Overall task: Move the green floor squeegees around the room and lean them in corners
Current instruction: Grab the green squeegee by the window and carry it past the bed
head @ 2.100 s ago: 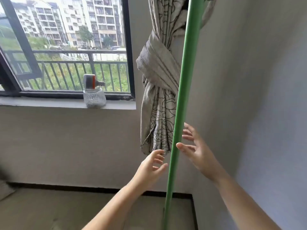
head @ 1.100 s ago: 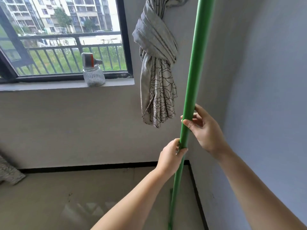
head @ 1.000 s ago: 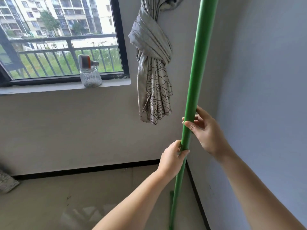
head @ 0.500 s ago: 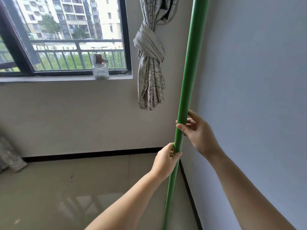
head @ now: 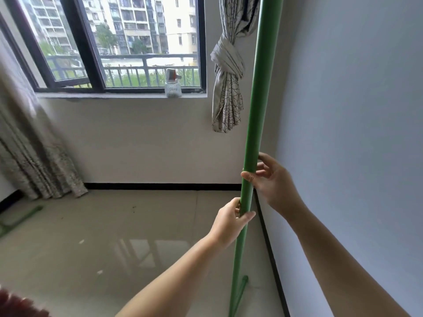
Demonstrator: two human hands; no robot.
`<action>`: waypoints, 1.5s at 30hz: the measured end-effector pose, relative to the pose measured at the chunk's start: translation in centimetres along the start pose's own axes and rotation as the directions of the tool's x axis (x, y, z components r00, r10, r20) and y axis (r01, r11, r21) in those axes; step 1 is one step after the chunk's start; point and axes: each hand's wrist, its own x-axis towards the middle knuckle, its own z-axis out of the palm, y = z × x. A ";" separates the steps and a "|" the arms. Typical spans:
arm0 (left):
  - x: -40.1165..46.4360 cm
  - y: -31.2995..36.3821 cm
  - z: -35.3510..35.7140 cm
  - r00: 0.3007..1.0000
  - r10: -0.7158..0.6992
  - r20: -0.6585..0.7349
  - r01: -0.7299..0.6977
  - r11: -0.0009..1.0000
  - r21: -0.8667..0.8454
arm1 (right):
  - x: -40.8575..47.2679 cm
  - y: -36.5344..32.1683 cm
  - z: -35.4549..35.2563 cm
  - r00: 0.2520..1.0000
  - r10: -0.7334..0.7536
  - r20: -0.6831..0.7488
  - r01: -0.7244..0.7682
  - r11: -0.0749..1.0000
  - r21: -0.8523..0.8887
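A green floor squeegee stands almost upright in front of me, its long pole running from the top of the view down to a green brace near the floor beside the right wall. My left hand is shut around the pole low down. My right hand grips the pole just above it, fingers wrapped from the right side. A second green squeegee lies on the floor at the far left, partly out of view.
The room corner with a black skirting strip is just behind the pole. A knotted patterned curtain hangs by the window; a jar stands on the sill. A long curtain hangs at left. Tiled floor stretches ahead.
Both hands went from open beside the pole to gripping it. The view has pulled back from the corner and turned left, showing more floor and the left curtain.
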 end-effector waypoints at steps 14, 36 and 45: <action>-28.2 2.4 -1.2 0.996 -0.035 -0.083 0.040 0.997 0.060 | -24.0 -11.6 1.9 0.993 -0.077 0.091 0.077 0.997 -0.001; -68.4 12.0 8.8 0.969 -0.200 -0.147 0.216 0.971 0.100 | -61.5 -25.0 -7.2 0.951 -0.213 0.224 0.226 0.973 -0.036; -87.7 15.3 10.3 0.982 -0.134 -0.134 0.143 0.988 0.061 | -79.6 -32.3 -8.5 0.943 -0.238 0.235 0.256 0.965 -0.051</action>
